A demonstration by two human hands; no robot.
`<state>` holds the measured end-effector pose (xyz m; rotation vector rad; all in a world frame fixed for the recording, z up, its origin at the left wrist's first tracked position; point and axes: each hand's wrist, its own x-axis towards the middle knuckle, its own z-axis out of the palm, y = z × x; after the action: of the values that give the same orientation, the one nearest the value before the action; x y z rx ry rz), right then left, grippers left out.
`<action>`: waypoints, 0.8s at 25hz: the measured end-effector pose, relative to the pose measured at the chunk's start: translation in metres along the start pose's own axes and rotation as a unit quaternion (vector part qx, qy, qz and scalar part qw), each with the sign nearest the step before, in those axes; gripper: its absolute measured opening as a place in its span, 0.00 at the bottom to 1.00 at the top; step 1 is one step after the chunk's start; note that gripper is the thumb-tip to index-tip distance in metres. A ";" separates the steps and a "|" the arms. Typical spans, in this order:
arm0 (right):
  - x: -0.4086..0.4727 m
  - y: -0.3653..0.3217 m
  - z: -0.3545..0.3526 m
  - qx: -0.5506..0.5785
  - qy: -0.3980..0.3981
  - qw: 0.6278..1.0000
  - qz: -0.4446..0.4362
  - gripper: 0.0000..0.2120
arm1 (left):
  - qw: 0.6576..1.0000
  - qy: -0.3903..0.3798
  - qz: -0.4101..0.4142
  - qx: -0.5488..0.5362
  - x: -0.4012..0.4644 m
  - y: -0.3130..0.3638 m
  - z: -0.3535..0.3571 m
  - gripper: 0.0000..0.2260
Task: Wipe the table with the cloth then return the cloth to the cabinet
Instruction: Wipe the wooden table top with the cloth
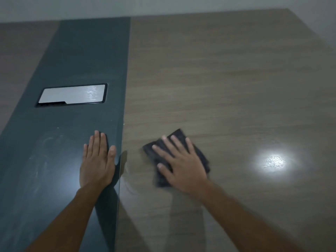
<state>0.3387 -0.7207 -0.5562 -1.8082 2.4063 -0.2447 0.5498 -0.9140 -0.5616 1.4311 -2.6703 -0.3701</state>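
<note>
A: What's the surface like?

B: Big table (227, 79), wood-grain brown on the right part, w/ a dark grey-green strip (81, 60) running front to back on the left. Another brown section beyond the strip at the far left. Glossy top; a bright lamp glare (275, 160) sits on the wood right of the hands. Plain pale wall (163, 6) along the table's far edge.

A: Anything set into it?

B: A silver rectangular cover plate (72, 95) in a black frame, flush in the strip, mid-way to the far edge.

A: Cloth?

B: Dark folded cloth (198, 151) lies flat on the wood part, just right of the strip's seam, toward the near edge. Right hand (181, 164) is on top, fingers straight & spread, palm pressing it down, not curled round it. Cloth edges look blurred.

A: Left hand?

B: Left hand (97, 160) flat on the strip, beside the seam, fingers straight & together, holding nothing. Hands are apart, seam between them.

A: Room to move?

B: Wide bare wood stretches from the cloth to the far edge and far-right corner; near edge is out of view.
</note>
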 end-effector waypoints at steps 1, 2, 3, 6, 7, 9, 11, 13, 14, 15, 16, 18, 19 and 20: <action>0.002 0.020 -0.003 -0.011 0.005 1.000 0.026 0.28 | 1.000 0.001 -0.002 0.002 -0.001 0.000 0.001 0.39; 0.007 0.041 -0.008 -0.025 0.004 0.998 0.056 0.29 | 1.000 0.002 -0.004 0.000 0.001 0.001 0.000 0.39; 0.015 0.056 -0.010 -0.037 -0.004 0.996 0.082 0.30 | 1.000 0.001 -0.007 0.001 0.000 0.000 0.001 0.39; 0.055 0.075 -0.014 -0.045 -0.023 0.988 0.145 0.31 | 1.000 0.010 -0.012 0.010 -0.002 0.004 0.002 0.38; 0.071 0.069 -0.014 -0.041 -0.026 0.986 0.159 0.30 | 1.000 0.014 -0.015 0.011 -0.001 0.004 0.002 0.37; 0.094 0.049 -0.009 -0.029 -0.026 0.982 0.187 0.30 | 1.000 0.015 -0.017 0.014 -0.001 0.003 0.003 0.35; 0.102 0.024 -0.005 -0.026 -0.026 0.981 0.192 0.30 | 0.999 0.003 -0.015 0.029 -0.001 0.000 0.005 0.33; 0.100 -0.001 -0.001 -0.023 -0.029 0.984 0.173 0.30 | 0.999 -0.017 -0.016 0.047 0.002 -0.002 0.004 0.30; 0.095 -0.015 0.000 -0.024 -0.030 0.986 0.164 0.30 | 0.999 -0.026 -0.010 0.045 0.003 -0.003 0.002 0.28; 0.088 -0.029 0.001 -0.023 -0.030 0.987 0.159 0.30 | 0.999 -0.040 -0.003 0.034 0.002 -0.004 -0.001 0.27; 0.084 -0.042 0.005 -0.021 -0.032 0.987 0.153 0.30 | 0.998 -0.055 -0.001 0.013 0.000 -0.005 -0.004 0.27; 0.072 -0.068 0.010 -0.020 -0.032 0.988 0.152 0.30 | 0.998 -0.057 0.001 -0.041 -0.017 -0.006 -0.010 0.27; 0.066 -0.079 0.012 -0.016 -0.031 0.987 0.154 0.30 | 0.997 -0.049 -0.002 -0.062 -0.033 -0.006 -0.011 0.29; 0.059 -0.089 0.014 -0.011 -0.029 0.987 0.158 0.30 | 0.996 -0.035 -0.006 -0.077 -0.050 -0.008 -0.013 0.31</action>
<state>0.4088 -0.8025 -0.5521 -1.3889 2.6147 -0.1305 0.5867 -0.8785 -0.5493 1.4159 -2.6205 -0.6220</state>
